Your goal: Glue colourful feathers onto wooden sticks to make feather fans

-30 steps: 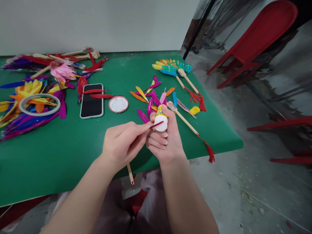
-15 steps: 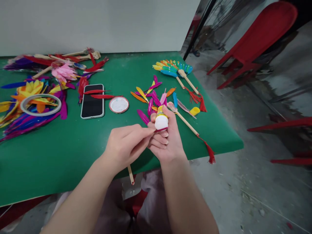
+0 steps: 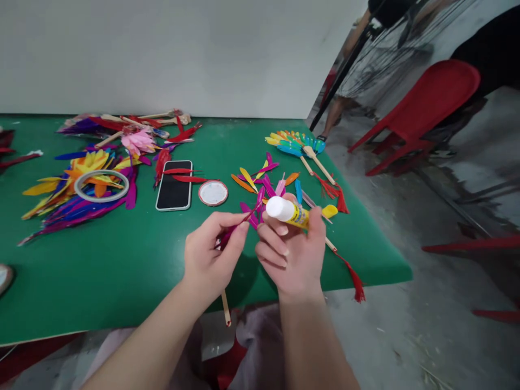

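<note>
My left hand (image 3: 211,257) pinches a dark magenta feather (image 3: 234,232) between thumb and fingers. In my right hand (image 3: 294,265) is a yellow glue stick (image 3: 299,215), its white end tilted up and to the left, apart from the feather. Its yellow cap (image 3: 330,210) appears to lie on the table just right of my right hand. Loose magenta, orange and yellow feathers (image 3: 268,187) are spread behind my hands. A wooden handle (image 3: 330,245) with a red tassel (image 3: 359,291) is partly covered by my right hand. Below my left hand, another wooden stick (image 3: 226,310) sticks out past the table edge.
On the green table (image 3: 134,265) are a phone (image 3: 173,195) with red feathers across it, a round white lid (image 3: 213,193), and a tape ring (image 3: 101,199) on colourful feathers. Finished-looking feather fans (image 3: 290,145) lie far right. Beyond stand a red chair (image 3: 439,100) and people.
The feather and glue stick were touching; now they are apart. My right hand has turned the glue stick from upright to sideways and moved right. The view has shifted left and up.
</note>
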### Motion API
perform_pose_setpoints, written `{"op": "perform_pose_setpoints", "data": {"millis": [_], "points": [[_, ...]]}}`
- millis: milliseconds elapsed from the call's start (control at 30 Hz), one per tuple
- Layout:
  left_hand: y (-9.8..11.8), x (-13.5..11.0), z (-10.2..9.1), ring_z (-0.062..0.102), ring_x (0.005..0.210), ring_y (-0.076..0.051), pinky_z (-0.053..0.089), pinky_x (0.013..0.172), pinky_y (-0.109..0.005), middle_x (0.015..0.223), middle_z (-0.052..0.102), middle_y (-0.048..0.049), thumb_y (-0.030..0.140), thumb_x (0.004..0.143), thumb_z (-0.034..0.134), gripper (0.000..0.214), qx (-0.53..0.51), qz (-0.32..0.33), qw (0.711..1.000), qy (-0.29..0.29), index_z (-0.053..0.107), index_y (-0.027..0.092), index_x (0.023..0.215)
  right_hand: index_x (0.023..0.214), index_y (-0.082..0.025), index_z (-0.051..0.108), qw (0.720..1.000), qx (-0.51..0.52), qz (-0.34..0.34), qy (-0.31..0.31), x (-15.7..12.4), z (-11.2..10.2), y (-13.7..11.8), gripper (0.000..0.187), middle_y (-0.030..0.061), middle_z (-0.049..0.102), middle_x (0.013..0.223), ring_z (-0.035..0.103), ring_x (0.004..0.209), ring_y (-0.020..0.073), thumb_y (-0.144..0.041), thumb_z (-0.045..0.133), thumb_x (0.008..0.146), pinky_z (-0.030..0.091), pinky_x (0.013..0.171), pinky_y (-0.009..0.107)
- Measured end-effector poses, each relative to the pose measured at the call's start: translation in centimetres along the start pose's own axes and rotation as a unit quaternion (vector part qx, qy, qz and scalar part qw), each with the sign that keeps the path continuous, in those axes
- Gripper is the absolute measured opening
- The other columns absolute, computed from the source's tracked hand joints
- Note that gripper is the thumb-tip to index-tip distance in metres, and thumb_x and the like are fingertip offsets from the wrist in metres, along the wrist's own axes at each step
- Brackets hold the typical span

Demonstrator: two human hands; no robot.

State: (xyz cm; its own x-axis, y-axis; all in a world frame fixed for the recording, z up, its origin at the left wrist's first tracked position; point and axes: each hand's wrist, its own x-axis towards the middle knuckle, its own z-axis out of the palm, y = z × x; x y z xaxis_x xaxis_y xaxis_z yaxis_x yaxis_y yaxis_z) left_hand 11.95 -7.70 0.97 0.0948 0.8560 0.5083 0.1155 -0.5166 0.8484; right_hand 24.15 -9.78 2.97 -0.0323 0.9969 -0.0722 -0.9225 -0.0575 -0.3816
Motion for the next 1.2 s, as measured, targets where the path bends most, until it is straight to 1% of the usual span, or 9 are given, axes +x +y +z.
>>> {"op": "perform_pose_setpoints", "data": {"millis": [100, 267, 467, 600, 733, 900, 1000, 1100, 1200], "points": [[0.5, -0.1, 0.0, 0.049, 0.044, -0.004, 0.042, 0.042, -0.014, 0.061, 0.060, 0.0036, 0.020, 0.081, 0.056, 0.009, -0.014, -0.013, 1.000, -0.001, 0.062, 0.018, 0.087, 0.082, -0.024, 0.067, 1.000, -0.018, 0.000, 0.007, 0.0, 0.2, 0.1, 0.023, -0.0053, 0.049, 0.051, 0.034, 0.034, 0.0024, -0.044, 0.058, 0.075, 0.020, 0.029, 0.011], [1.0, -0.1, 0.0, 0.050, 0.043, -0.004, 0.042, 0.041, -0.014, 0.056, 0.059, 0.0039, 0.019, 0.082, 0.054, 0.009, -0.029, -0.023, 0.999, -0.013, 0.062, 0.017, 0.085, 0.081, -0.022, 0.068, 0.999, -0.042, -0.018, 0.018, 0.0, 0.3, 0.4, 0.019, -0.0052, 0.051, 0.049, 0.037, 0.033, 0.0025, -0.037, 0.059, 0.072, 0.024, 0.029, 0.011], [1.3, 0.1, 0.0, 0.052, 0.042, -0.004, 0.042, 0.041, -0.013, 0.057, 0.062, 0.0048, 0.015, 0.080, 0.056, 0.007, -0.004, 0.007, 1.000, -0.021, 0.061, 0.017, 0.083, 0.081, -0.021, 0.066, 0.998, -0.057, -0.024, 0.025, 0.2, 0.2, 0.7, 0.020, -0.0064, 0.049, 0.048, 0.037, 0.033, 0.0024, -0.037, 0.058, 0.072, 0.023, 0.029, 0.011], [1.4, 0.2, 0.1, 0.052, 0.040, -0.003, 0.041, 0.038, -0.012, 0.056, 0.063, 0.0052, 0.013, 0.081, 0.054, 0.008, -0.020, 0.018, 0.999, -0.036, 0.060, 0.017, 0.083, 0.080, -0.021, 0.065, 0.998, -0.054, -0.022, 0.027, 0.2, 0.1, 0.7, 0.019, -0.0065, 0.050, 0.048, 0.037, 0.033, 0.0022, -0.037, 0.059, 0.071, 0.022, 0.029, 0.010], [1.2, 0.3, 0.0, 0.052, 0.041, -0.003, 0.041, 0.039, -0.013, 0.057, 0.062, 0.0050, 0.014, 0.081, 0.054, 0.007, 0.004, 0.024, 0.999, -0.023, 0.060, 0.017, 0.083, 0.078, -0.021, 0.066, 0.998, -0.054, -0.022, 0.028, 0.2, 0.3, 0.8, 0.018, -0.0062, 0.050, 0.048, 0.037, 0.033, 0.0022, -0.037, 0.060, 0.069, 0.021, 0.028, 0.010], [1.0, 0.3, 0.0, 0.056, 0.047, -0.004, 0.041, 0.042, -0.014, 0.062, 0.066, 0.0039, 0.013, 0.080, 0.055, 0.010, 0.092, 0.101, 0.991, -0.002, 0.061, 0.017, 0.086, 0.078, -0.022, 0.066, 0.997, -0.064, -0.026, 0.042, 0.3, 0.4, 0.8, 0.018, -0.0066, 0.050, 0.047, 0.036, 0.032, 0.0022, -0.037, 0.061, 0.068, 0.021, 0.028, 0.010], [1.1, 0.3, -0.1, 0.059, 0.051, -0.005, 0.040, 0.042, -0.015, 0.065, 0.068, 0.0035, 0.013, 0.080, 0.055, 0.012, 0.121, 0.139, 0.983, 0.001, 0.061, 0.018, 0.089, 0.078, -0.021, 0.066, 0.996, -0.065, -0.024, 0.050, 0.3, 0.3, 0.8, 0.019, -0.0067, 0.050, 0.046, 0.036, 0.032, 0.0021, -0.036, 0.062, 0.067, 0.022, 0.028, 0.010], [1.0, 0.4, -0.1, 0.059, 0.053, -0.005, 0.040, 0.043, -0.014, 0.068, 0.069, 0.0028, 0.013, 0.080, 0.055, 0.011, 0.133, 0.152, 0.979, 0.008, 0.061, 0.017, 0.088, 0.079, -0.021, 0.066, 0.996, -0.066, -0.024, 0.047, 0.4, 0.3, 0.8, 0.018, -0.0064, 0.051, 0.047, 0.037, 0.032, 0.0019, -0.035, 0.062, 0.068, 0.021, 0.028, 0.009], [0.9, 0.4, -0.2, 0.058, 0.052, -0.004, 0.041, 0.044, -0.013, 0.066, 0.068, 0.0027, 0.013, 0.079, 0.056, 0.009, 0.137, 0.144, 0.980, 0.018, 0.061, 0.016, 0.086, 0.078, -0.021, 0.066, 0.997, -0.065, -0.020, 0.041, 0.4, 0.4, 0.8, 0.017, -0.0061, 0.051, 0.047, 0.035, 0.032, 0.0016, -0.035, 0.062, 0.069, 0.020, 0.028, 0.010]]}}
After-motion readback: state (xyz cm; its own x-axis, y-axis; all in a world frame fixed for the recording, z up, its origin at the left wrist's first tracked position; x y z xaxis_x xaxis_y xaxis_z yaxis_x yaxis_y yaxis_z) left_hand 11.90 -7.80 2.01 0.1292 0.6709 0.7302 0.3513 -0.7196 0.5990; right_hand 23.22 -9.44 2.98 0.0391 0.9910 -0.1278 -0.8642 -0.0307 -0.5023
